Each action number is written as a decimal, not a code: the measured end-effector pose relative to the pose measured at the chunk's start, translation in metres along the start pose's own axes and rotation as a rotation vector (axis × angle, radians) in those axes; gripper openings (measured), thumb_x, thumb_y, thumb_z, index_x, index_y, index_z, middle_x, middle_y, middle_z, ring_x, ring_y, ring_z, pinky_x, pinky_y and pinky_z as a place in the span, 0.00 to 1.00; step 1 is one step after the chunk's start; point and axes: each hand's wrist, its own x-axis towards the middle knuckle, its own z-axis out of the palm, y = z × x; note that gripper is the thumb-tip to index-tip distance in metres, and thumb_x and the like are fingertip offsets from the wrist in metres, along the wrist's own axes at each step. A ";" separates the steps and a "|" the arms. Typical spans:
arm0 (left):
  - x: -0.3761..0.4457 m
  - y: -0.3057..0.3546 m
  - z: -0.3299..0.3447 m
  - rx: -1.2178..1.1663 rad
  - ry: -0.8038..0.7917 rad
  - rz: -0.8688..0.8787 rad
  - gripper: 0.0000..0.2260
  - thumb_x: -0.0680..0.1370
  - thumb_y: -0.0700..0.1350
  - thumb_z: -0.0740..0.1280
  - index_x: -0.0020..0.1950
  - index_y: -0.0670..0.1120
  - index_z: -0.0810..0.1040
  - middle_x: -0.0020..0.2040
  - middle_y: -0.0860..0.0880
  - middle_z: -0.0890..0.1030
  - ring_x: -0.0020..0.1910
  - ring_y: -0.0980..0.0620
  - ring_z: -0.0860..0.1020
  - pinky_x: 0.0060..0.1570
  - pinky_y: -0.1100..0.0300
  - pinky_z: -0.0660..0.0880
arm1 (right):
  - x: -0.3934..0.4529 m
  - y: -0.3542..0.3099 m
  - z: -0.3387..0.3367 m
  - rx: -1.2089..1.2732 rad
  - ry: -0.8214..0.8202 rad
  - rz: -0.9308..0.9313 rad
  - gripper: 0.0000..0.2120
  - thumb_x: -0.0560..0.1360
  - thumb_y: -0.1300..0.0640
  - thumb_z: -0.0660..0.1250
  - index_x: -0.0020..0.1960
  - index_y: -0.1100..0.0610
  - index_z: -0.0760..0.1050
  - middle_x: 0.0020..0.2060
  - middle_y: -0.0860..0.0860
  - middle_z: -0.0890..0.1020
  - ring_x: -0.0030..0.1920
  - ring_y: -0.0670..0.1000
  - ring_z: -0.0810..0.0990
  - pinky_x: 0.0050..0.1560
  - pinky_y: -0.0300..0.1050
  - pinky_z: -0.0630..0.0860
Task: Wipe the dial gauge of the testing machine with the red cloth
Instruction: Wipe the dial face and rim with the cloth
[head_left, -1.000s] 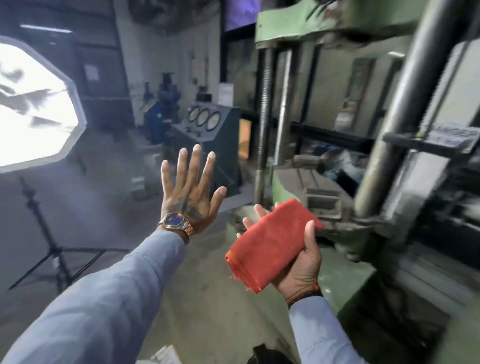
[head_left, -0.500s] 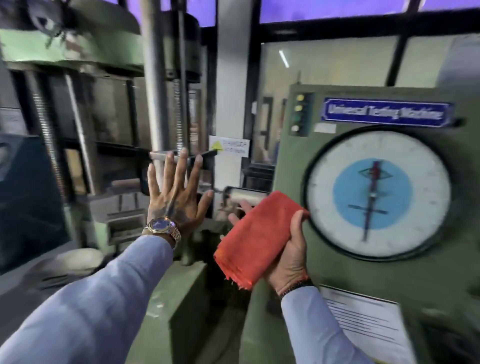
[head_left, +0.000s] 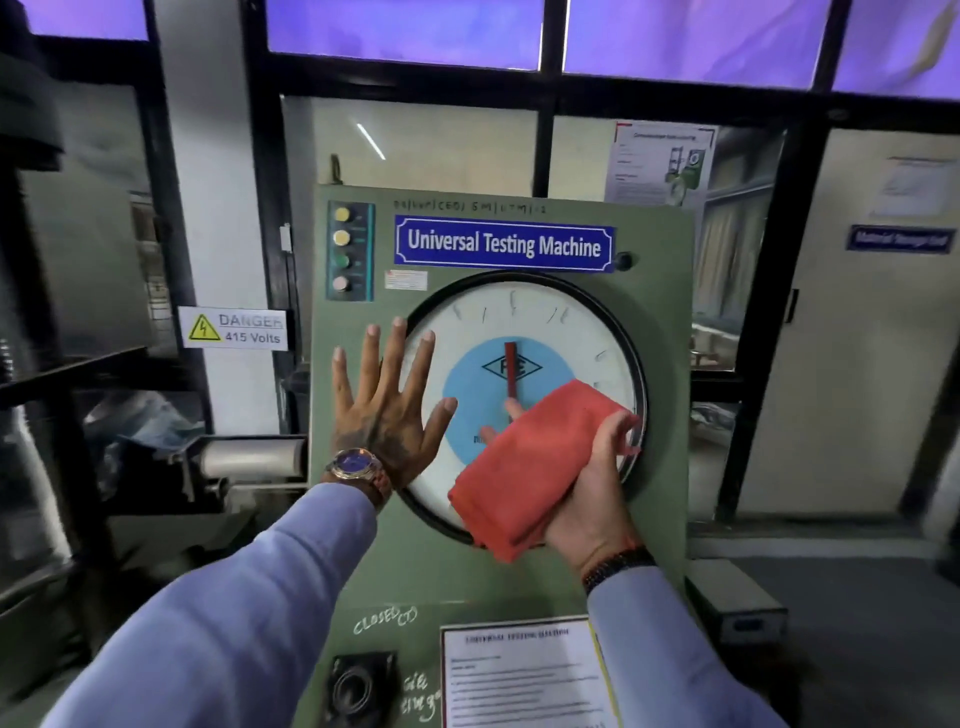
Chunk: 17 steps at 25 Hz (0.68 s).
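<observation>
A big round dial gauge (head_left: 545, 327) with a white face, blue centre and red needle fills the front of the green testing machine (head_left: 665, 364). My left hand (head_left: 387, 410), fingers spread and empty, is raised in front of the dial's left rim; whether it touches the panel I cannot tell. My right hand (head_left: 592, 499) holds a folded red cloth (head_left: 530, 467) in front of the dial's lower right part, palm toward me. The cloth hides that part of the dial.
A blue "Universal Testing Machine" nameplate (head_left: 504, 244) and a column of indicator lamps (head_left: 343, 249) sit above the dial. A "Danger 415 Volts" sign (head_left: 234, 327) hangs on the pillar to the left. A printed sheet (head_left: 524, 675) is stuck low on the panel.
The view has swung right from the load frame to face the gauge panel squarely. Both hands have come in front of the dial, the right one still carrying the red cloth.
</observation>
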 end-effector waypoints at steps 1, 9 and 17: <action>0.013 0.004 0.021 -0.021 -0.007 -0.002 0.37 0.84 0.67 0.52 0.89 0.52 0.53 0.90 0.44 0.52 0.88 0.35 0.52 0.82 0.26 0.49 | 0.018 -0.008 -0.012 -0.024 0.082 -0.028 0.57 0.68 0.12 0.56 0.76 0.56 0.79 0.73 0.60 0.82 0.73 0.62 0.80 0.68 0.62 0.82; 0.110 -0.009 0.163 -0.003 -0.057 -0.007 0.41 0.81 0.69 0.55 0.90 0.52 0.50 0.90 0.44 0.46 0.89 0.34 0.46 0.83 0.26 0.48 | 0.177 -0.047 -0.063 -1.050 0.508 -0.621 0.34 0.85 0.28 0.48 0.84 0.42 0.65 0.73 0.72 0.76 0.69 0.57 0.83 0.67 0.58 0.81; 0.148 -0.041 0.256 0.140 0.041 -0.086 0.48 0.76 0.78 0.55 0.90 0.54 0.52 0.90 0.44 0.48 0.88 0.31 0.47 0.80 0.22 0.47 | 0.320 -0.073 -0.123 -1.975 0.842 -0.702 0.41 0.83 0.35 0.64 0.89 0.42 0.48 0.89 0.56 0.47 0.88 0.63 0.47 0.82 0.78 0.46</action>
